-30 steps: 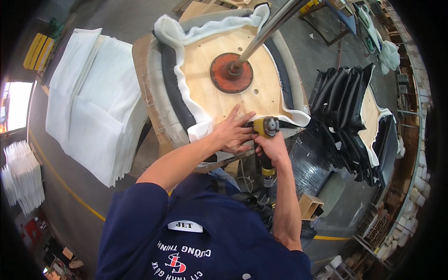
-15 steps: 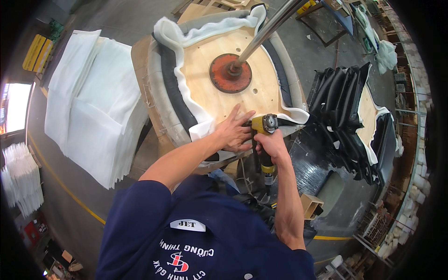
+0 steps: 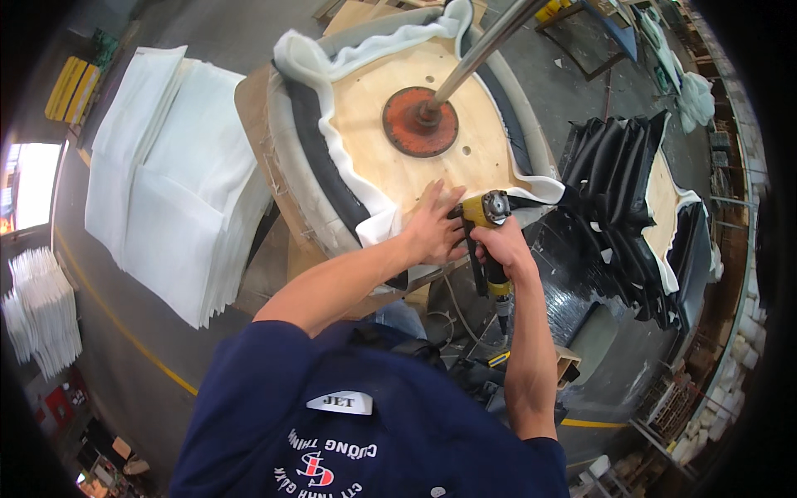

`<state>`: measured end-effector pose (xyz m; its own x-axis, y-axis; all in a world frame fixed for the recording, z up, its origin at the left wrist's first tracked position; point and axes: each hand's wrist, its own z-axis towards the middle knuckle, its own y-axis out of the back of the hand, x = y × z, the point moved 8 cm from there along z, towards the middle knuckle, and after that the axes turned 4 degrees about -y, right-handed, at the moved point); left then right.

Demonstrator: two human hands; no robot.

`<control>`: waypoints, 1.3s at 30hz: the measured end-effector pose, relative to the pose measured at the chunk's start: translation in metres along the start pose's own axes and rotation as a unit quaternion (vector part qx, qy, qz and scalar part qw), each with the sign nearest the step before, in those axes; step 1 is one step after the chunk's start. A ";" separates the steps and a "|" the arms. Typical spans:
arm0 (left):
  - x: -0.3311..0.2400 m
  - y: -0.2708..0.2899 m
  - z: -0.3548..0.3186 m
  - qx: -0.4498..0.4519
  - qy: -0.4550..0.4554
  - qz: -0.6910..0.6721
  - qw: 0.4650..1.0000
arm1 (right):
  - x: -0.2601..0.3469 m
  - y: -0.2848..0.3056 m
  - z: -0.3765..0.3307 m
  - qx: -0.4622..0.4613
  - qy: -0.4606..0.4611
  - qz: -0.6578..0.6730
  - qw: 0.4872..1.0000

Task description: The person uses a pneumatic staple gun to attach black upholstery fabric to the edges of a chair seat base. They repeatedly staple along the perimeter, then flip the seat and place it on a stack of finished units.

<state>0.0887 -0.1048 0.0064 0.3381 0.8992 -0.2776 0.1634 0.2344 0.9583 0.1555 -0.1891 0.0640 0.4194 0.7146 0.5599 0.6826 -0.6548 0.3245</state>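
A pale plywood seat panel [image 3: 365,100] lies underside up, with white padding [image 3: 338,153] and a black cover [image 3: 314,141] around its edge. A round orange-red plate [image 3: 398,124] on a metal rod [image 3: 486,56] rests on the panel's middle. My left hand [image 3: 436,226] lies over the near edge, its fingers spread on wood and cover. My right hand [image 3: 505,247] is wrapped round the handle of a yellow and black staple gun [image 3: 480,211], whose nose is beside my left fingers. Where the nose meets the edge is hidden.
A tall stack of white padding sheets [image 3: 166,174] stands to the left. Black covers [image 3: 610,178] are piled at the right, with another padded wooden panel [image 3: 662,212] against them. An air hose [image 3: 465,319] hangs below the work. A small wooden box [image 3: 567,365] sits near my right forearm.
Both hands and the staple gun have shifted slightly right along the panel's near edge. The whole view has also moved a little. My grip on the gun is the same.
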 end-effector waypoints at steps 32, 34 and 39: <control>0.009 0.004 -0.037 0.025 -0.008 -0.017 1.000 | -0.011 -0.015 0.000 0.017 -0.017 0.027 0.999; 0.010 0.003 -0.039 0.022 -0.005 -0.021 1.000 | -0.009 -0.017 -0.004 0.016 0.000 0.035 0.999; 0.009 0.004 -0.041 0.002 -0.013 -0.058 0.998 | -0.006 -0.027 -0.016 0.032 0.023 0.054 0.998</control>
<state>0.0549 -0.0806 0.0107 0.3408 0.8564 -0.3877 0.2072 0.3339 0.9196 0.1252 -0.1796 0.0644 0.4648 0.6282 0.6240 0.6727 -0.7087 0.2124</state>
